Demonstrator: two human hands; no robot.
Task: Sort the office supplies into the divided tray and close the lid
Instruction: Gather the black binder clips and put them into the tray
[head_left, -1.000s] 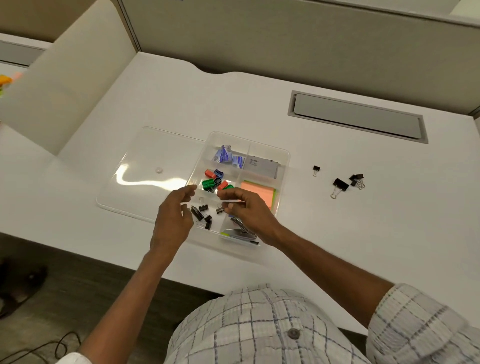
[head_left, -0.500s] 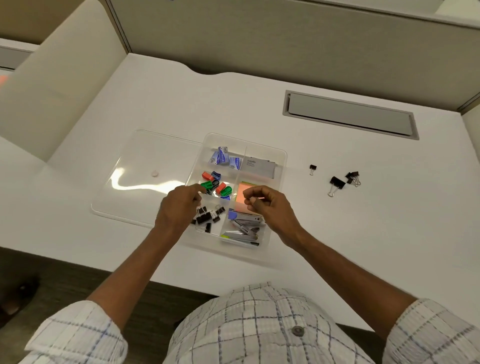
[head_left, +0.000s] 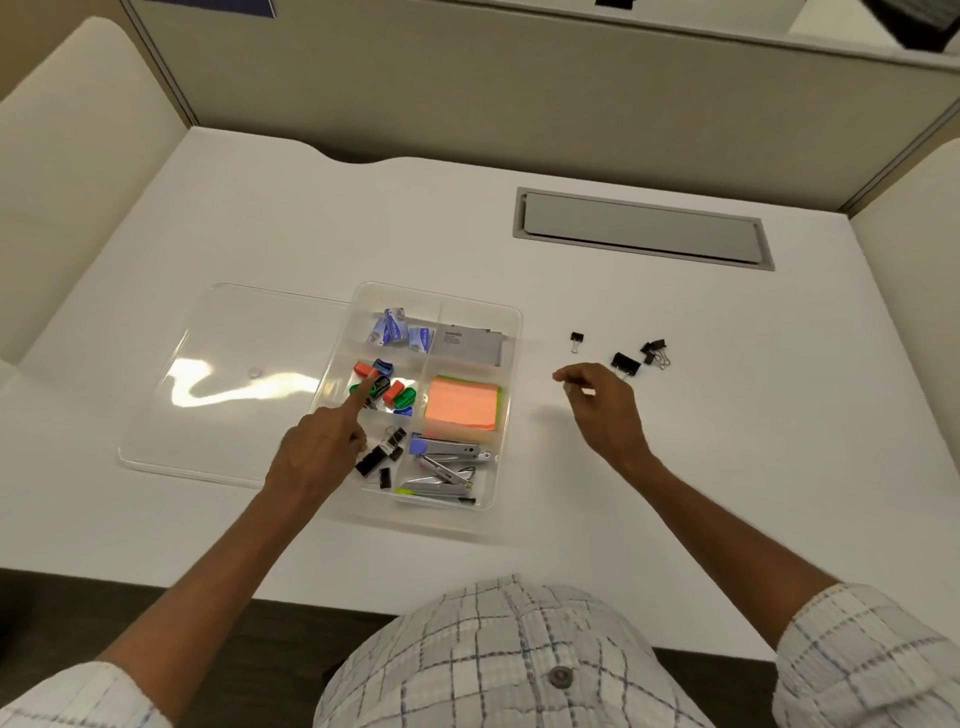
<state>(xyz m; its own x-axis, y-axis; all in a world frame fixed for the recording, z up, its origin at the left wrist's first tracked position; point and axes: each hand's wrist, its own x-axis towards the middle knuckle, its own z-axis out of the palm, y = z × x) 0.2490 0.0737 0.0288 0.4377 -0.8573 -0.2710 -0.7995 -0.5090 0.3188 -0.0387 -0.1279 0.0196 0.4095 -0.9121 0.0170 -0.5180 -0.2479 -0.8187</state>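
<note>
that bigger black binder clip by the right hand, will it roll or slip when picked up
The bigger binder clip probably won't roll: its black body looks wedge-shaped and lies on the desk. Likely light, being small. Its wire handles may swing, so pinching the body seems safer.

Lid (head_left: 223, 384) just left of tray (head_left: 513, 364); loose binder clips (head_left: 625, 364) right, on desk (head_left: 727, 441).
</note>
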